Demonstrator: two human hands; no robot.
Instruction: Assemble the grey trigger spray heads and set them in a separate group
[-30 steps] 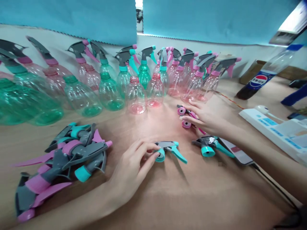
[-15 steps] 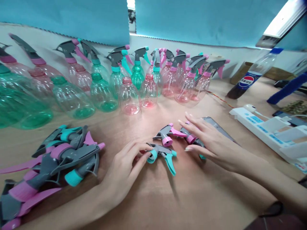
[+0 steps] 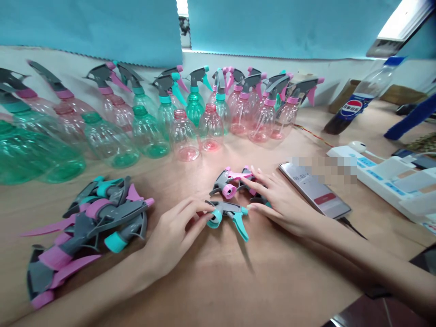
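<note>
My left hand (image 3: 175, 234) pinches a grey-and-teal spray trigger head (image 3: 232, 209) near its teal collar, with thumb below and fingers above. The head lies low over the table, its teal lever pointing down to the right. Just behind it rests a grey-and-pink trigger head (image 3: 223, 181). My right hand (image 3: 286, 200) is spread flat-fingered against more trigger heads, which it partly covers. Its thumb tip comes close to the teal nozzle. To the left of my left hand lies a pile of pink and teal trigger heads (image 3: 117, 211).
Clear green bottles (image 3: 109, 141) and pink bottles (image 3: 185, 136) stand along the back, several with trigger heads fitted. On the right are a phone (image 3: 313, 193) with a cable, a white power strip (image 3: 381, 181) and a cola bottle (image 3: 354, 106).
My right hand has moved left, and the trigger heads beside it now sit closer to the teal one. More of the phone shows. My left hand keeps its pinch.
</note>
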